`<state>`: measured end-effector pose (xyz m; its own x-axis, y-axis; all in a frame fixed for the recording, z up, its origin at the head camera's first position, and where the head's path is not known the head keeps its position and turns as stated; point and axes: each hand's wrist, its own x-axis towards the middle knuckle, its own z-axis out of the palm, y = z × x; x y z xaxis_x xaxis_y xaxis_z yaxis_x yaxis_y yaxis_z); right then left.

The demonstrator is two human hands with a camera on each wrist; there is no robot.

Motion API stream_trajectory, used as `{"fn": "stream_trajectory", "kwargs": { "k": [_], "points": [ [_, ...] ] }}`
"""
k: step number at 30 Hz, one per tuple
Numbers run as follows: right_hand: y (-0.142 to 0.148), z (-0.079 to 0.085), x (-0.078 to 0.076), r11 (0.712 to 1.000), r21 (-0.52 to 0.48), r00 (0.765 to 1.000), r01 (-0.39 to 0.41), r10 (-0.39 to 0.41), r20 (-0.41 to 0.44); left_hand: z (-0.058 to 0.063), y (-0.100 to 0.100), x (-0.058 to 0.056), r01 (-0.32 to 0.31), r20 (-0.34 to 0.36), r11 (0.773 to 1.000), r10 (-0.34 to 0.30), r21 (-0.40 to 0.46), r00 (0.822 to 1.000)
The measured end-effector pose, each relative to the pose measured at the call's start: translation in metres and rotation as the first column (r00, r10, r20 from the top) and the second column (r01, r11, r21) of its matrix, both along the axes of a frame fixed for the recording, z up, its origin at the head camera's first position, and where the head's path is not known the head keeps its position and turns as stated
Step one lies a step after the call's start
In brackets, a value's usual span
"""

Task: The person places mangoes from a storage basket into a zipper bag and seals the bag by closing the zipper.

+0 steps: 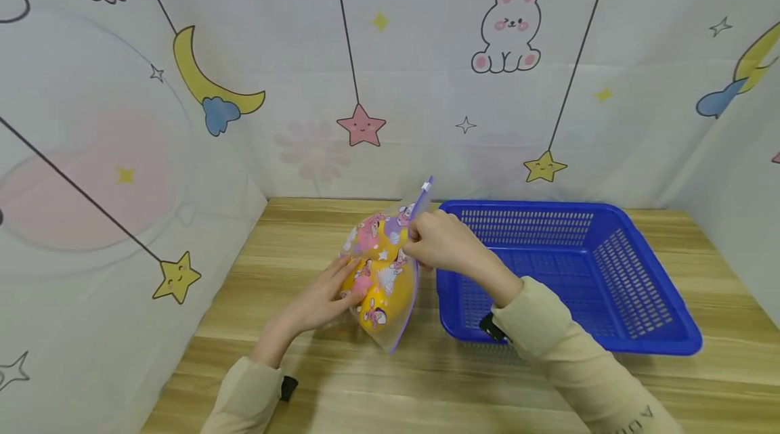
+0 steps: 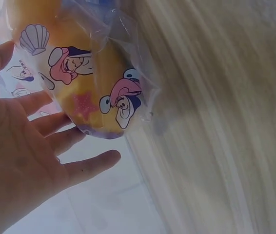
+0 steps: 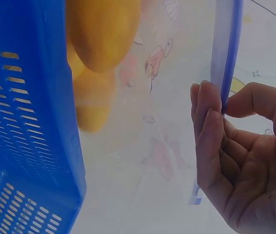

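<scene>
A clear zip bag (image 1: 380, 271) printed with pink cartoon figures and shells stands on the table, bulging with several yellow fruits that look like mangoes (image 3: 104, 34). Along its right side runs a purple zip strip (image 3: 233, 44), with a white slider (image 1: 426, 186) near the upper end. My right hand (image 1: 445, 241) pinches this strip between thumb and fingers, seen closely in the right wrist view. On the bag's left side rests my left hand (image 1: 326, 295), its fingers spread against the plastic. The left wrist view shows the bag's bottom corner beside those fingers (image 2: 91, 165).
A blue plastic basket (image 1: 655, 265) with slotted walls stands right of the bag, under my right forearm. The wood-patterned table (image 1: 292, 231) meets a white cartoon-printed cloth (image 1: 414, 82) at the back and sides.
</scene>
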<state>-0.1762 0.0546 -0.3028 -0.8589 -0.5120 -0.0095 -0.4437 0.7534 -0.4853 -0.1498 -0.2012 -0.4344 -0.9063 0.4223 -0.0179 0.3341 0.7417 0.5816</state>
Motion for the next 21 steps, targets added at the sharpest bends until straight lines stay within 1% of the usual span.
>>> {"fn": "stream_trajectory", "kwargs": {
  "k": [3,4,7,10,12,16,19,21],
  "points": [
    [-0.002,-0.001,-0.002,1.0,0.012,1.0,-0.002,0.002,0.002,0.002,0.0,0.005,-0.024,0.023,1.0,0.024,0.0,0.999],
    [-0.002,-0.001,-0.003,1.0,0.016,1.0,-0.004,0.004,-0.003,0.003,-0.001,0.006,-0.029,0.019,1.0,0.029,-0.007,0.999],
    [-0.003,-0.002,-0.005,1.0,0.029,1.0,-0.003,0.003,-0.015,0.004,-0.001,0.011,-0.048,0.014,0.998,0.049,-0.039,0.999],
    [-0.005,-0.003,-0.008,0.999,0.039,0.999,-0.022,0.023,-0.027,0.005,0.0,0.017,-0.068,0.011,0.995,0.069,-0.074,0.998],
    [-0.006,-0.004,-0.011,0.998,0.043,0.999,-0.04,0.041,-0.031,0.007,0.0,0.021,-0.091,0.022,0.992,0.093,-0.09,0.995],
    [-0.008,-0.006,-0.016,0.996,0.058,0.995,-0.067,0.071,-0.072,0.011,0.001,0.028,-0.13,0.035,0.985,0.135,-0.116,0.99],
    [-0.009,-0.008,-0.019,0.995,0.063,0.991,-0.074,0.081,-0.108,0.015,0.001,0.033,-0.142,0.028,0.98,0.147,-0.141,0.989],
    [-0.01,-0.009,-0.021,0.994,0.067,0.989,-0.081,0.089,-0.118,0.019,0.001,0.036,-0.149,0.03,0.976,0.155,-0.16,0.987]
  ]
}}
